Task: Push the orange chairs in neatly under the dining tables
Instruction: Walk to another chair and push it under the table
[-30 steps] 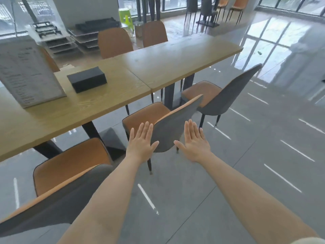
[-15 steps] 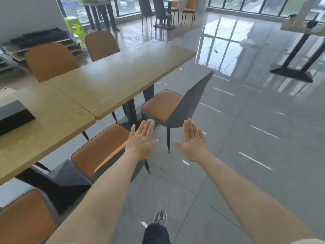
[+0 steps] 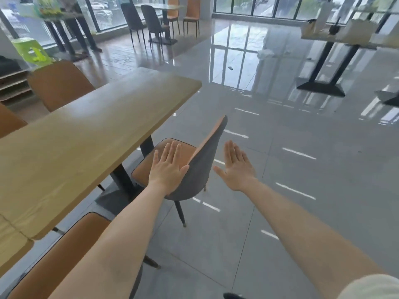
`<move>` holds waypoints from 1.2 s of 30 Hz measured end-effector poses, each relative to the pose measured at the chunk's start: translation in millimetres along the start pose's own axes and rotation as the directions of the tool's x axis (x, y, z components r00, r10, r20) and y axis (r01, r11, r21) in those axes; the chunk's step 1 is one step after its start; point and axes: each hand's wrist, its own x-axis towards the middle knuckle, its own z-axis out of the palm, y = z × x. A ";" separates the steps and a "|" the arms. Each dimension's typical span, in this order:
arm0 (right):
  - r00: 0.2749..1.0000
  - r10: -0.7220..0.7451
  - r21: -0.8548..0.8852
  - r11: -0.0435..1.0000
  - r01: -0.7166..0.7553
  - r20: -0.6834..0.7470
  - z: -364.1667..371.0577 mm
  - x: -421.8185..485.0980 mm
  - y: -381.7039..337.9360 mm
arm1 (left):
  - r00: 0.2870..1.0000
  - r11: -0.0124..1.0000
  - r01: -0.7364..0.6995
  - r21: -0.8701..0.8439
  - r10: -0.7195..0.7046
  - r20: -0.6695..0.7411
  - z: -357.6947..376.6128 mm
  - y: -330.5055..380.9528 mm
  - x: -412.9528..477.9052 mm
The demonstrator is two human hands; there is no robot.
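A canteen-like dining hall: a long wooden table [image 3: 86, 134] with orange chairs [image 3: 190, 167] fills nine o'clock, another table set [image 3: 159, 20] stands at twelve, a pedestal table [image 3: 336, 42] at two, all on glossy grey floor tiles [image 3: 302, 169] before tall windows [image 3: 259, 6].

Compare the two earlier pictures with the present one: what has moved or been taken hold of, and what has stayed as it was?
The person has walked on along the dining table, from the middle chair to the end chair, which now lies ahead. The left hand and right hand stayed raised, flat and open; nothing was taken hold of. The end chair keeps its place, not yet pushed under.
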 end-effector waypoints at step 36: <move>0.905 -0.408 -0.119 0.899 0.421 0.121 -180.6 716.7 319.0 | 0.916 0.906 0.396 -0.151 -0.379 0.127 19.7 101.5 734.3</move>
